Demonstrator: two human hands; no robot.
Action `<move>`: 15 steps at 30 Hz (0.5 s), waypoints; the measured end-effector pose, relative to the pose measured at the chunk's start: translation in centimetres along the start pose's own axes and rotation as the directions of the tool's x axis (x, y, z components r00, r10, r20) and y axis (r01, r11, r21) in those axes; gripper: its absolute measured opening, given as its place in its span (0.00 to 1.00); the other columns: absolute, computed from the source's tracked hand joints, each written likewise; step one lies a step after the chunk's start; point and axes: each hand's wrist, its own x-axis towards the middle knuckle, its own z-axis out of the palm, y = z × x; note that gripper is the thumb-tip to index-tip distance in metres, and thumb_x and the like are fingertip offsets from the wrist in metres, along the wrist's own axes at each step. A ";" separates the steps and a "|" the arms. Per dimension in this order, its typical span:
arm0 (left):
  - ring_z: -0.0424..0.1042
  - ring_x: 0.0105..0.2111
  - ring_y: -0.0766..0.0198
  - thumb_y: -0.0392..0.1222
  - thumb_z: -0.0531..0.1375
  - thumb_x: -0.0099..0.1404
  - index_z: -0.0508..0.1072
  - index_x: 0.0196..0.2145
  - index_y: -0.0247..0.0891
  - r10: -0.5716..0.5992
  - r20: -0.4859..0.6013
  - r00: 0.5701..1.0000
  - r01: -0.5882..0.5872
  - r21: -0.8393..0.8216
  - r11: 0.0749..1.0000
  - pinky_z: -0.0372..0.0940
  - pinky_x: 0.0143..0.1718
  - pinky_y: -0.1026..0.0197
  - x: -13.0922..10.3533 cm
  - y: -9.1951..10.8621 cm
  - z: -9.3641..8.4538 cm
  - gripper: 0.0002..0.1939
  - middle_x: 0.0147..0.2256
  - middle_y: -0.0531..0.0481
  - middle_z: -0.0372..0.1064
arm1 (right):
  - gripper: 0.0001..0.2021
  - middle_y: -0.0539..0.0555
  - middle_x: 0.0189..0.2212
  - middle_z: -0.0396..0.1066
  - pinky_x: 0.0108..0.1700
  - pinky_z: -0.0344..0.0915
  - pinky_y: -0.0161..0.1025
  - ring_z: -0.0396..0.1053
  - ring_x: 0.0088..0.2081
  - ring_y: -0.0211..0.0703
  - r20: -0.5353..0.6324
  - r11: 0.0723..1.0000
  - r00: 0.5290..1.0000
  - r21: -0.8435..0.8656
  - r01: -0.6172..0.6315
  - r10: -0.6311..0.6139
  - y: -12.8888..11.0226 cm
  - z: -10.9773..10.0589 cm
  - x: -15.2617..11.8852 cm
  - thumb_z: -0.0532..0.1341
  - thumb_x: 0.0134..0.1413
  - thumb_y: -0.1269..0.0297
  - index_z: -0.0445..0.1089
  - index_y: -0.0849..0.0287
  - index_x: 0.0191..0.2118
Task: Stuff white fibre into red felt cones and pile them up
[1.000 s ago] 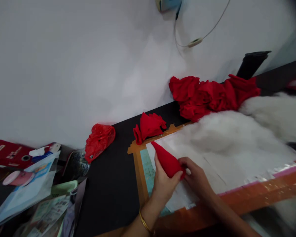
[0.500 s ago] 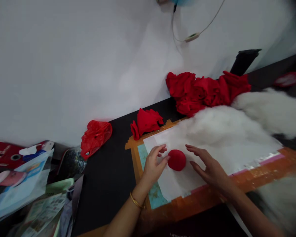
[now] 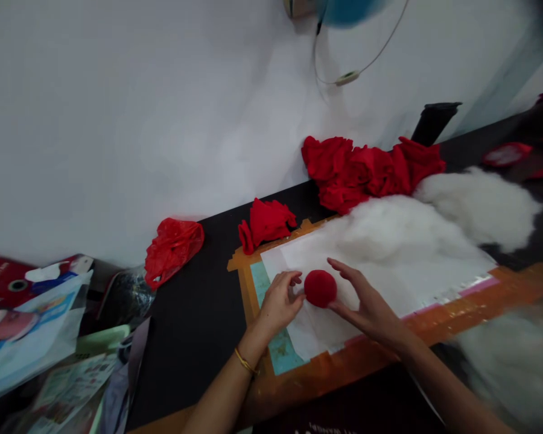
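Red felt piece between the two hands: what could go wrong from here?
1. The red felt piece sits between the left hand and right hand, touched only at the fingertips with neither hand closed on it; it may tip or roll on the white sheet.
2. The white stuffing lies just behind; loose fibres could cling to the felt.
3. The red fabric pile nearby could get the piece mixed in.

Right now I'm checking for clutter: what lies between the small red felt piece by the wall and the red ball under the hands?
In the head view, between the small red felt piece and the red ball lie only the mat's orange taped edge and white paper.
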 end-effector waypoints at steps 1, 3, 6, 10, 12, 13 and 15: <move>0.67 0.41 0.55 0.30 0.65 0.50 0.76 0.45 0.44 0.016 0.018 1.000 -0.017 0.046 0.999 0.59 0.50 0.55 -0.2 -0.3 0.1 0.23 0.40 0.46 0.72 | 0.33 0.61 0.64 0.56 0.62 0.59 0.57 0.57 0.63 0.54 0.012 1.000 1.000 0.021 0.011 -0.011 0.0 0.7 0.6 0.63 0.56 0.59 0.51 0.52 0.65; 0.68 0.41 0.55 0.30 0.63 0.52 0.76 0.44 0.43 0.051 0.047 0.998 -0.058 0.165 0.985 0.59 0.50 0.53 -0.5 -1.0 0.4 0.20 0.39 0.46 0.72 | 0.26 0.61 0.60 0.62 0.59 0.61 0.54 0.62 0.59 0.52 0.053 0.998 0.999 0.069 -0.011 0.007 0.3 2.2 1.7 0.61 0.57 0.61 0.59 0.54 0.60; 0.68 0.39 0.54 0.31 0.59 0.55 0.75 0.38 0.42 0.086 0.027 0.996 -0.091 0.339 0.936 0.61 0.48 0.51 -0.5 -2.0 1.1 0.13 0.35 0.46 0.71 | 0.14 0.58 0.46 0.74 0.52 0.67 0.49 0.72 0.47 0.48 0.097 0.982 0.991 0.151 -0.109 0.095 0.8 3.9 2.5 0.56 0.59 0.65 0.68 0.58 0.49; 0.68 0.39 0.50 0.32 0.55 0.55 0.73 0.34 0.38 0.103 0.061 0.993 -0.119 0.514 0.850 0.64 0.43 0.49 -0.1 -2.7 2.0 0.10 0.34 0.44 0.70 | 0.22 0.57 0.51 0.71 0.54 0.65 0.45 0.69 0.51 0.47 0.062 0.967 0.992 0.226 -0.120 0.109 1.0 4.8 2.2 0.62 0.53 0.64 0.65 0.57 0.55; 0.69 0.38 0.50 0.33 0.54 0.55 0.73 0.34 0.39 0.117 0.092 0.989 -0.148 0.538 0.830 0.66 0.43 0.48 0.1 -2.6 2.0 0.10 0.34 0.45 0.71 | 0.27 0.57 0.52 0.70 0.55 0.64 0.46 0.68 0.52 0.50 0.035 0.972 0.994 0.208 -0.109 0.104 0.7 4.9 2.0 0.66 0.48 0.65 0.64 0.56 0.56; 0.70 0.39 0.51 0.36 0.54 0.58 0.74 0.34 0.39 0.130 0.101 0.986 -0.164 0.534 0.829 0.66 0.44 0.48 0.2 -2.5 1.7 0.10 0.34 0.44 0.72 | 0.24 0.56 0.50 0.72 0.54 0.65 0.46 0.69 0.50 0.49 0.006 0.974 0.994 0.198 -0.112 0.113 0.4 4.7 2.0 0.65 0.48 0.66 0.66 0.55 0.54; 0.72 0.41 0.51 0.43 0.54 0.62 0.75 0.36 0.41 0.178 0.108 0.978 -0.208 0.505 0.838 0.69 0.44 0.48 0.1 -2.4 0.7 0.11 0.37 0.44 0.74 | 0.16 0.53 0.43 0.75 0.50 0.68 0.44 0.72 0.45 0.47 -0.088 0.973 0.985 0.189 -0.129 0.148 -0.4 3.7 1.6 0.60 0.51 0.68 0.70 0.54 0.48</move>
